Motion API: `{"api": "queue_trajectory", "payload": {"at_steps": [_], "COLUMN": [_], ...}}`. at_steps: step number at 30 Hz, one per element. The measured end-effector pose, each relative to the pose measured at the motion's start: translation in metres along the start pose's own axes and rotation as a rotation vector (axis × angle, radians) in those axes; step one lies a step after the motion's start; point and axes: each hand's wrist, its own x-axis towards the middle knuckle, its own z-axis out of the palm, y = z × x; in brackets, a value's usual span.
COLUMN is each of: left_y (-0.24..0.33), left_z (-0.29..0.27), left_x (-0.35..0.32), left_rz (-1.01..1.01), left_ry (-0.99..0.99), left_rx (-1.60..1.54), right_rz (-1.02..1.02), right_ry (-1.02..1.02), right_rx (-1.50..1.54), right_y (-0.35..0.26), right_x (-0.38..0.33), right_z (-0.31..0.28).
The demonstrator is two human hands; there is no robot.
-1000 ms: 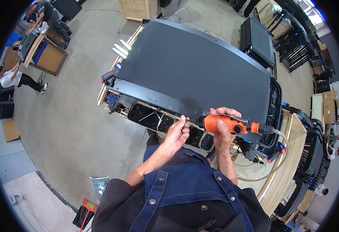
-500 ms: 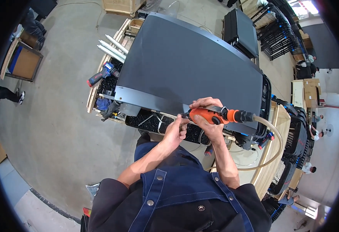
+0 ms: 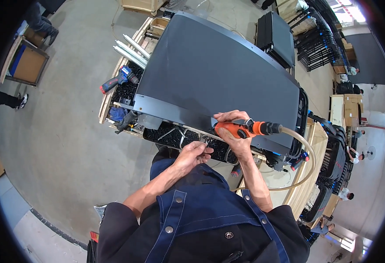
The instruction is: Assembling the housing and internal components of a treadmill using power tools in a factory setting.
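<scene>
My right hand (image 3: 234,131) is wrapped around an orange air screwdriver (image 3: 233,129). A pale hose (image 3: 310,153) leads off its black rear fitting and loops round to the right. The tool's front end is at the near edge of a large dark grey treadmill-like deck (image 3: 219,70), where a metal strip (image 3: 170,111) runs along the side. My left hand (image 3: 192,157) hovers by a black tray of dark screws (image 3: 166,133). Its fingers are curled together, and whatever they pinch is too small to make out.
A blue and black cordless drill (image 3: 120,79) lies among screws at the left. Behind it, white tubes (image 3: 131,52) stick out past the deck. Dark gloves (image 3: 124,122) sit at the bench corner. Black frames (image 3: 317,48) are stacked far right, and other people stand in the distance.
My left hand has left the tool's tip and moved down and left towards the screw tray. My right hand still holds the screwdriver in nearly the same place at the deck edge.
</scene>
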Motion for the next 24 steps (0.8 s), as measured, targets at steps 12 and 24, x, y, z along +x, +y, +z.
{"api": "queue_trajectory", "payload": {"at_steps": [12, 24], "left_y": [0.01, 0.006], "left_z": [0.002, 0.0], "left_x": [-0.023, -0.036], "left_rz": [0.243, 0.369], "left_ry": [0.053, 0.09], "left_rx": [-0.09, -0.316], "right_rz": [0.021, 0.108], "right_ry": [0.057, 0.208], "right_rx": [0.504, 0.681], "right_y": [-0.037, -0.029], "right_x": [-0.009, -0.022], "right_z": [-0.033, -0.03]}}
